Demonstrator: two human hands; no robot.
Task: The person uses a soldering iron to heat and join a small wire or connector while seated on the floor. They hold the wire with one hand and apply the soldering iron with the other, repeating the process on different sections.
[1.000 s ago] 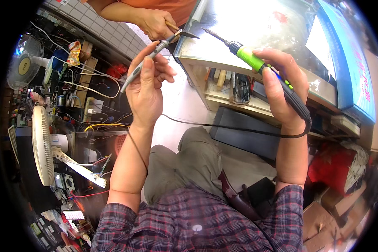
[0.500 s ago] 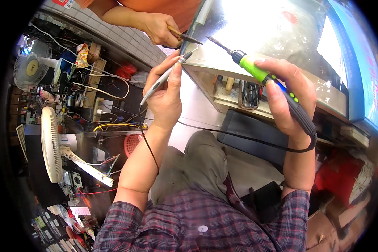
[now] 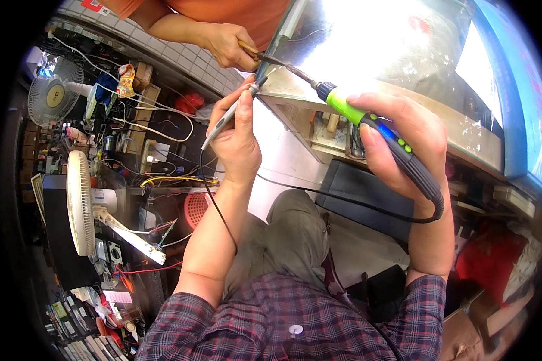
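My left hand (image 3: pixel 238 144) is closed around a grey pen-shaped probe (image 3: pixel 221 127). A thin black cable trails from the probe's lower end along my forearm; its pale needle-like tip points up and right. My right hand (image 3: pixel 406 147) grips a green and black soldering iron (image 3: pixel 345 108) with a small lit display and green buttons. The iron's metal tip reaches left, close to the probe's tip. At the same spot is the dark pointed end of a yellow-handled tool (image 3: pixel 249 48), held by another person's hand (image 3: pixel 227 45). Whether these tips touch, I cannot tell.
A glass-topped counter (image 3: pixel 367 78) with strong glare lies ahead, with shelves under it. To the left, fans (image 3: pixel 78 204), cables and boxes crowd a cluttered bench. A dark grey box (image 3: pixel 361 195) stands below the counter. The iron's black cord (image 3: pixel 343 201) crosses above my lap.
The soldering iron has moved left and slightly down, its tip now by the other person's tool. The probe has shifted slightly downward. Both hands keep their hold.
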